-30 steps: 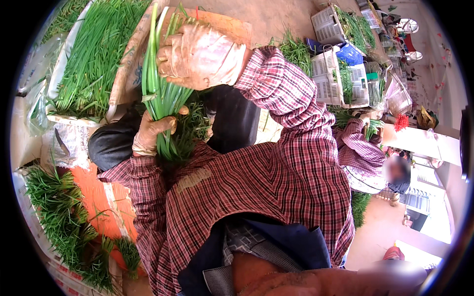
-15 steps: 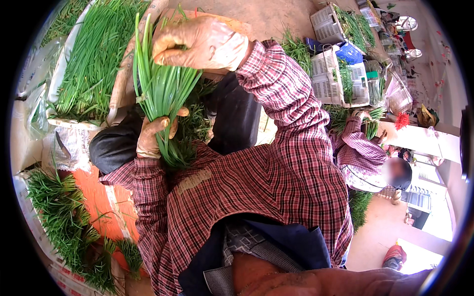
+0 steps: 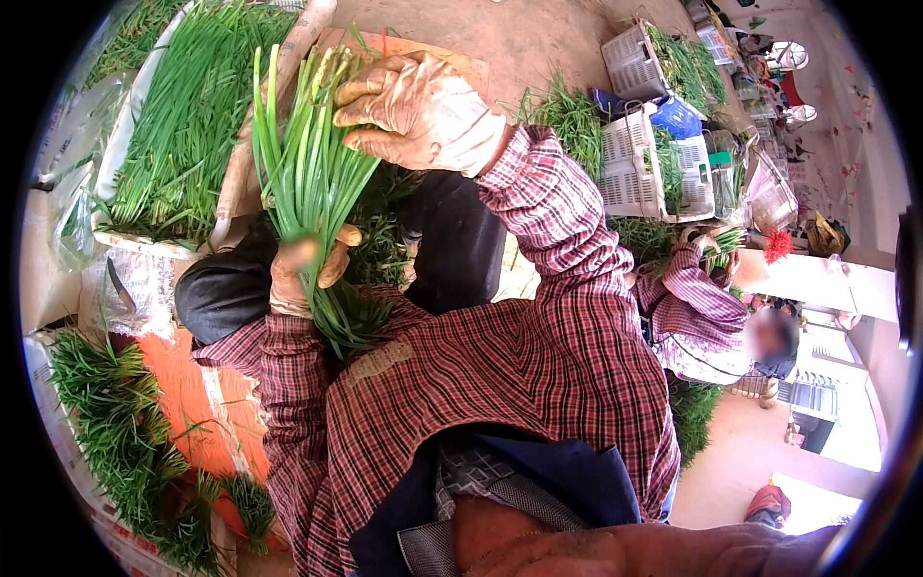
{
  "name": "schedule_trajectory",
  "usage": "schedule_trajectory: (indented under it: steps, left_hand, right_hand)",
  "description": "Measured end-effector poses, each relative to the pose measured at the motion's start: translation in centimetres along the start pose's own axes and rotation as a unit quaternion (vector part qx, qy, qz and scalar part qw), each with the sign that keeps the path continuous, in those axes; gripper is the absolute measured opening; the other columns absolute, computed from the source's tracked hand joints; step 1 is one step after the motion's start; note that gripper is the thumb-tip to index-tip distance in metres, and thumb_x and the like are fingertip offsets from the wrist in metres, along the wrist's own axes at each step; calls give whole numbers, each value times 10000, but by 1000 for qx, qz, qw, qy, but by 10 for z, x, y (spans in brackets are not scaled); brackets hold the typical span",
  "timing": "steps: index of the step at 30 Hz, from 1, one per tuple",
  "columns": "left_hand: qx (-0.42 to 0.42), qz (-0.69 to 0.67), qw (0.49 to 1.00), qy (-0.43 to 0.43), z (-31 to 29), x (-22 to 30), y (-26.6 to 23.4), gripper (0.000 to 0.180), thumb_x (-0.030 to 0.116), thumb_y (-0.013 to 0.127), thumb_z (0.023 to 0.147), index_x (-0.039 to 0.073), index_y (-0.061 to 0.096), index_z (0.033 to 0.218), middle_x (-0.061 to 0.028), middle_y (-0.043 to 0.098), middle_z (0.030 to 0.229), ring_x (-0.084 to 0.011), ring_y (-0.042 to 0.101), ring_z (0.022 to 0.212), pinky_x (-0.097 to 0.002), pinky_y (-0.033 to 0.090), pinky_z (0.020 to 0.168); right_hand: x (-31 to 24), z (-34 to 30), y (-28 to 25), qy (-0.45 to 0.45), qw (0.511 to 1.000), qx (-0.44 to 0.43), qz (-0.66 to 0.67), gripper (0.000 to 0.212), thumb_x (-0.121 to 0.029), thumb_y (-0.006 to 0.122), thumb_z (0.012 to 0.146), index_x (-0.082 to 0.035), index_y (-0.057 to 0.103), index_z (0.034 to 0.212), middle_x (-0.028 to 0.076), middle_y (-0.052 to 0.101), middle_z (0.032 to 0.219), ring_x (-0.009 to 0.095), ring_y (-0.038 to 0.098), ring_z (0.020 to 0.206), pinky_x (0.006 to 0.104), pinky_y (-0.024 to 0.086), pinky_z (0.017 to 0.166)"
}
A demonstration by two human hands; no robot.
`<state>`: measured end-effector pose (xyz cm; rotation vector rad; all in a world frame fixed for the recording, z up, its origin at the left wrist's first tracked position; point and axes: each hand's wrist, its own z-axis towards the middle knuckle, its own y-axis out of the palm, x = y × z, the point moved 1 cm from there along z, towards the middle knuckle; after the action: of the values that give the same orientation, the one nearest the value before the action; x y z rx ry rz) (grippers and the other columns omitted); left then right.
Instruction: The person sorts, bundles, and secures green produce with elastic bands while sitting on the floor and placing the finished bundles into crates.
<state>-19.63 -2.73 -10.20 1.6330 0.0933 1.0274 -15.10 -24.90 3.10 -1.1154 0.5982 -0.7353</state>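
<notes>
My left hand (image 3: 306, 271), in a stained pale glove, is closed around the middle of a bunch of garlic chives (image 3: 312, 183). The pale stalk ends point up and away, while the dark leaf tips hang down toward my lap. Beside the upper stalks is my right hand (image 3: 423, 113), also gloved, with its fingers apart and bent toward the bunch. Nothing shows in its grasp, and whether its fingertips touch the stalks I cannot tell. More loose leaves (image 3: 385, 231) lie behind the bunch, between my knees.
A white-rimmed tray of cut chives (image 3: 197, 125) stands at the far left. More chives (image 3: 120, 423) lie by an orange surface (image 3: 202, 404) at the near left. White crates (image 3: 630, 159) stand at the far right. Another person (image 3: 697, 308) handles greens on the right.
My right hand has moved slightly right and its fingers have spread from a curl. The bunch, still in my left hand, has its stalks fanned a little differently.
</notes>
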Motion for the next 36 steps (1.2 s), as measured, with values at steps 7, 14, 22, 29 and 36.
schedule_trajectory:
  steps: [7, 14, 22, 29, 36]
  left_hand:
    - [-12, 25, 1000, 2, -2, 2, -3, 629, 430, 631, 783, -156, 567, 1002, -16, 445, 487, -88, 368, 363, -211, 280, 353]
    - [-93, -82, 992, 27, -1, 1, -11, 503, 276, 626, 821, -172, 540, 1032, -172, 627, 830, -91, 470, 408, -220, 384, 395]
    - [-109, 27, 994, 3, -1, 1, -15, 616, 439, 574, 857, -164, 568, 978, -103, 571, 610, -85, 424, 358, -198, 322, 331]
    - [-137, 10, 990, -25, -1, 2, -17, 553, 411, 519, 895, -133, 581, 977, -29, 470, 451, -90, 401, 334, -200, 315, 329]
    - [-187, -1, 982, 20, 2, 1, -20, 553, 423, 489, 902, -117, 587, 970, -19, 459, 435, -91, 390, 319, -202, 320, 326]
  right_hand:
    - [0, 2, -8, 67, 997, 21, -28, 260, -392, 654, 794, -174, 685, 934, 13, 642, 910, 240, 624, 848, 383, 490, 731]
    - [5, 2, -10, 115, 993, 12, 33, 361, -446, 669, 778, -146, 679, 978, 62, 642, 963, 273, 614, 886, 426, 474, 758]
    - [8, 10, -3, 73, 983, 91, 143, 435, -495, 688, 766, -122, 710, 990, 150, 615, 1139, 330, 555, 1082, 418, 407, 965]
    - [9, 9, 1, 229, 860, -41, 454, 283, -321, 684, 838, -58, 686, 945, 79, 609, 1119, 193, 560, 1059, 333, 432, 928]
    - [13, 8, 4, 277, 820, -90, 492, 344, -331, 730, 786, -95, 683, 1031, 38, 686, 975, 134, 607, 951, 309, 468, 852]
